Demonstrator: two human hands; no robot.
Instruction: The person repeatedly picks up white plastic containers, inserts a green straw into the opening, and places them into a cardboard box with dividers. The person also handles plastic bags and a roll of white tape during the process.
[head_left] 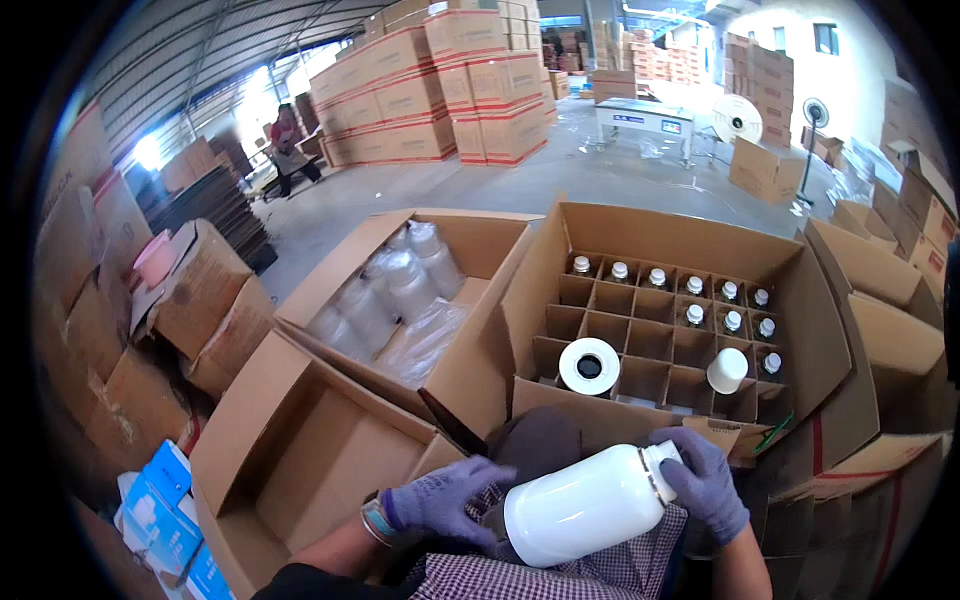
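Observation:
A large glossy white bottle (585, 508) lies tilted above my lap, its neck to the right and its base to the left. My right hand (708, 485), in a purple work glove, grips the white cap (660, 468) at the bottle's neck. Beside the base, my left hand (447, 502) is gloved too, with fingers apart; whether it touches the bottle I cannot tell. Ahead stands an open divided carton (525, 345) with several small white-capped bottles in its cells. A roll of white tape (590, 367) and a white cup-shaped piece (727, 370) rest on its dividers.
Left of the divided carton, another open carton (500, 270) holds clear plastic-wrapped items (400, 280). An open carton (320, 450) sits nearer on my left. Stacked cartons (385, 110), a white bench machine (645, 118) and a fan (815, 115) stand farther off. A person (288, 150) is at far left.

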